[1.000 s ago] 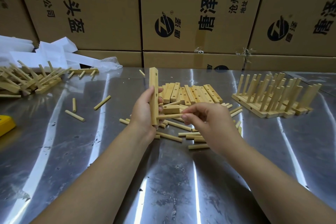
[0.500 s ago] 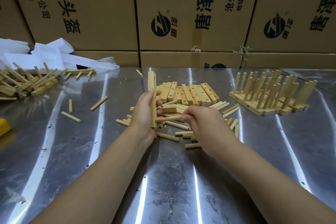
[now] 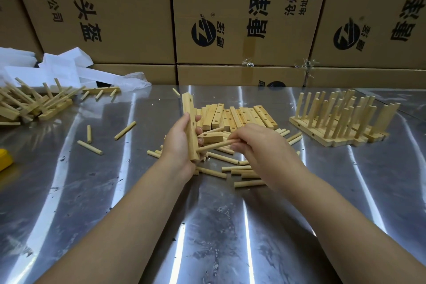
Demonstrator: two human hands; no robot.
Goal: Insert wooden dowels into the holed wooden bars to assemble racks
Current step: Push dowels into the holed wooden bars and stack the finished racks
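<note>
My left hand [image 3: 178, 145] grips a holed wooden bar [image 3: 189, 120] upright over the middle of the metal table [image 3: 92, 191]. My right hand [image 3: 260, 145] pinches a wooden dowel [image 3: 215, 145] whose left tip meets the bar's lower end, near a hole. Behind the hands lies a row of loose holed bars [image 3: 239, 115]. Loose dowels [image 3: 221, 159] are scattered under and around both hands.
Finished racks [image 3: 341, 120] with upright dowels stand at the right. A heap of assembled racks [image 3: 30, 106] lies at the far left, with stray dowels [image 3: 90, 147] nearby. A yellow object [image 3: 4, 159] sits at the left edge. Cardboard boxes [image 3: 230, 18] wall the table's back.
The dowel in my right hand has tilted and its tip has come down to the bar's lower end. My left hand keeps the bar upright.
</note>
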